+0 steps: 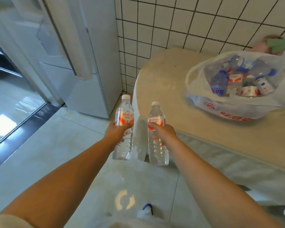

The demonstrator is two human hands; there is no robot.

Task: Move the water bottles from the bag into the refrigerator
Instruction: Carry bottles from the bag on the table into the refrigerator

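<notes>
My left hand (pixel 115 131) grips a clear water bottle (pixel 124 116) with a red-and-white label and a white cap, held upright over the floor. Beside it, my right hand (pixel 163 131) grips a second such bottle (pixel 156 145), also upright. A white plastic bag (pixel 234 104) with red print lies open on the round table (pixel 163 76) at the right, and several more bottles (pixel 219 83) with blue and red labels lie inside it. The white refrigerator (pixel 82 46) stands at the upper left, against the tiled wall.
A tiled wall (pixel 171 22) runs behind the table. The pale tiled floor (pixel 48 145) stretches between me and the refrigerator, with a dark threshold strip (pixel 23 127) at the left. A pink and green object (pixel 276 43) lies behind the bag.
</notes>
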